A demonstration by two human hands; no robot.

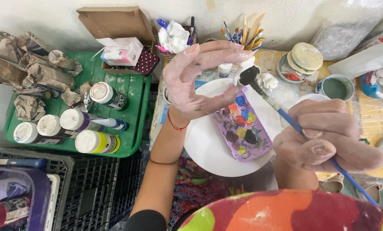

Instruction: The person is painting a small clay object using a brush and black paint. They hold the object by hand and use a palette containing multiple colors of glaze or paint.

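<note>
My left hand (195, 79), dusted with pale clay or paint, pinches a small white ceramic figure (248, 68) between thumb and fingertips above a round white plate (204, 145). My right hand (328, 134) grips a blue-handled paintbrush (285, 115); its black-loaded tip touches the figure, which has a black patch there. A purple palette (242, 128) with several coloured paint blobs lies on the plate under the brush.
A green tray (133, 124) at left holds several paint bottles and crumpled paper wads. A cardboard box (114, 25) stands behind it. Brushes in a cup (245, 34), a cup of greenish water (335, 87), small ceramic pieces and black crates (93, 188) surround the plate.
</note>
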